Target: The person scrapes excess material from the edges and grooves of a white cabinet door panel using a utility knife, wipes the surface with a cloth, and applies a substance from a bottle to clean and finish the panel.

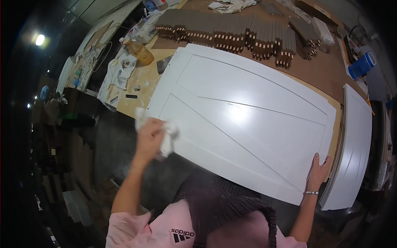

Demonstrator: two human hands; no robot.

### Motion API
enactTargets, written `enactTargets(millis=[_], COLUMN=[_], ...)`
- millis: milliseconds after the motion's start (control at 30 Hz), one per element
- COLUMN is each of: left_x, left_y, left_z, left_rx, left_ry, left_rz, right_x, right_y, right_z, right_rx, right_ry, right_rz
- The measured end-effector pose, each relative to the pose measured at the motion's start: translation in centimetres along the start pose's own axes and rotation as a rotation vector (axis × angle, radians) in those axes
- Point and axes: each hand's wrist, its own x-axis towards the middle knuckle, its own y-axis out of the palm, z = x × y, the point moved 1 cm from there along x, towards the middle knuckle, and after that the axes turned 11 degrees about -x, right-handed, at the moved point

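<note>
A large white panel (248, 111) with grooved lines and a glossy sheen lies flat on the workbench in front of me. At its near left corner, my left hand (151, 138) is closed around a crumpled white cloth (167, 140), slightly blurred by motion. My right hand (317, 171) rests at the panel's right end, thumb and fingers spread around the near right corner; part of its grip is hidden by the panel edge. The cloth hangs out on both sides of the left fist.
Rows of brown strips (223, 31) lie behind the panel. A bottle of amber liquid (138, 51) and a stained white rag (120, 72) are at the left. More white panels (351, 144) lean upright at the right, near a blue jug (362, 65).
</note>
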Motion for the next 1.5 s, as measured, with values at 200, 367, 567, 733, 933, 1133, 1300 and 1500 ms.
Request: enactTargets(millis=[200,367,567,733,933,1133,1300,1500], left_x=[-3.5,-2.9,-5.7,-3.3,-1.9,-4.3,-3.3,7.5], left_y=[9.7,6.6,13.8,8.3,-0.6,14.3,13.0,-10.9], left_z=[-2.3,-5.0,-2.9,0.9,4.0,-5.7,-8.6,9.2], left_rx=[0.17,-0.218,0.518,0.608,0.571,-0.17,-0.503,-0.193], left_ry=[0.305,0.177,0.254,0.358,0.189,0.28,0.491,0.042], left_rz=[0.338,0.481,-0.018,-0.163,-0.572,-0.063,0.425,-0.323], right_x=[0.0,0.7,0.6,0.7,0.5,-2.7,-12.0,-13.1], right_y=[0.8,0.5,1.2,0.5,0.6,-1.1,-1.0,-0.4], right_z=[0.7,-1.1,-0.4,-1.0,-0.6,4.2,14.5,14.2], right_rx=[0.075,0.187,0.359,0.369,0.361,0.116,0.617,0.505], right_ry=[-0.025,-0.004,-0.025,-0.003,-0.021,-0.448,-0.676,-0.349], right_rz=[0.07,0.073,0.135,0.151,0.182,-0.005,0.501,0.038])
